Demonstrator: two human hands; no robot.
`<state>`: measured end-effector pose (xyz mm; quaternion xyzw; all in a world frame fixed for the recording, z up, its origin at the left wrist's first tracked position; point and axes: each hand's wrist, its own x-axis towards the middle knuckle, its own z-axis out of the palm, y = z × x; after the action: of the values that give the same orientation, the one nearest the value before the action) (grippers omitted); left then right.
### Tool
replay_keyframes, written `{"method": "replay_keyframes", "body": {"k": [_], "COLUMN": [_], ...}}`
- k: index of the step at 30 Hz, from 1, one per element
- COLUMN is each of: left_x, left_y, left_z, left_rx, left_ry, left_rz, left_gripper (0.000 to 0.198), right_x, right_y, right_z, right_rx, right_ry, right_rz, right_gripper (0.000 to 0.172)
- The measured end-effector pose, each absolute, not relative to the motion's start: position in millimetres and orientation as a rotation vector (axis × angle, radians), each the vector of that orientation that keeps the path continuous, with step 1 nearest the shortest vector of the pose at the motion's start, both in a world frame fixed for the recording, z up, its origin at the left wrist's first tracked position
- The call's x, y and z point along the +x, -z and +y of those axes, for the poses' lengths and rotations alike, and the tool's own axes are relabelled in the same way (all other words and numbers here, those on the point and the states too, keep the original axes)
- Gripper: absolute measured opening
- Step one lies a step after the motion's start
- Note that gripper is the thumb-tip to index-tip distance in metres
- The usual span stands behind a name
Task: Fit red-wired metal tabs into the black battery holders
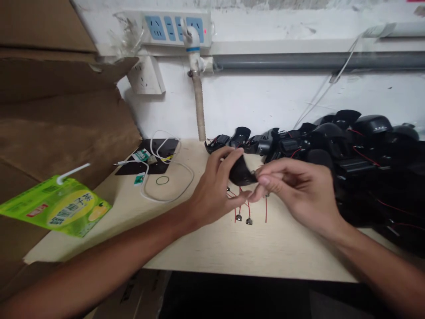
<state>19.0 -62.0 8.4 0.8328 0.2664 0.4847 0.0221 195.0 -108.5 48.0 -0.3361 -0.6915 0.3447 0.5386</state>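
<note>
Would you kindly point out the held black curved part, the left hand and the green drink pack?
Black curved part (241,173): head view, middle of its visible surface.
Left hand (213,189): head view, middle of the hand.
Green drink pack (61,208): head view, printed front.

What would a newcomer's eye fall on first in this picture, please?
Most likely the bright green drink pouch with its white straw, at the far left. Next might come the dark heap of black parts at the right of the pale table. Near the centre, the left hand holds a curved black piece, with the right hand at its edge.
</note>
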Motion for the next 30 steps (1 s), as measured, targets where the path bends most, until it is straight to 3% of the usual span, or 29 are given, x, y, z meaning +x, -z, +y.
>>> {"method": "replay_keyframes", "body": {"k": [2, 4, 8, 12, 21, 24, 30], "left_x": [18, 16, 9, 3, 2, -1, -2], "left_y": [-10, -12, -19, -21, -20, -18, -11], "left_z": [-60, -56, -42, -28, -28, -23, -19], "left_rx": [2.503, 2.360, 2.047, 1.858, 1.690, 1.689, 1.769], "left_ry": [-1.646, -1.754, -1.890, -1.961, -1.794, -1.807, -1.631], "left_rz": [0.797, 0.810, 0.856, 0.949, 1.055, 1.098, 1.072], "left_gripper": [0.068, 0.060, 0.052, 0.049, 0.044, 0.043, 0.046], "right_x": [191, 194, 209, 216, 217, 225, 239], "right_y": [-50, -50, -33, -10, -9, -11, -9], "right_z": [-105, -96, -70, -51, -47, -45, -54], "right_rx": [-0.631, -0.595, -0.761, -0.806, -0.701, -0.616, -0.734], "right_ry": [-1.025, -0.923, -0.082, 0.324, 0.651, 0.610, -0.174], "right_rz": [-1.717, -1.789, -2.184, -2.747, -2.860, -2.830, -2.223], "right_gripper": [0.005, 0.010, 0.024, 0.039, 0.022, 0.026, 0.010]}}
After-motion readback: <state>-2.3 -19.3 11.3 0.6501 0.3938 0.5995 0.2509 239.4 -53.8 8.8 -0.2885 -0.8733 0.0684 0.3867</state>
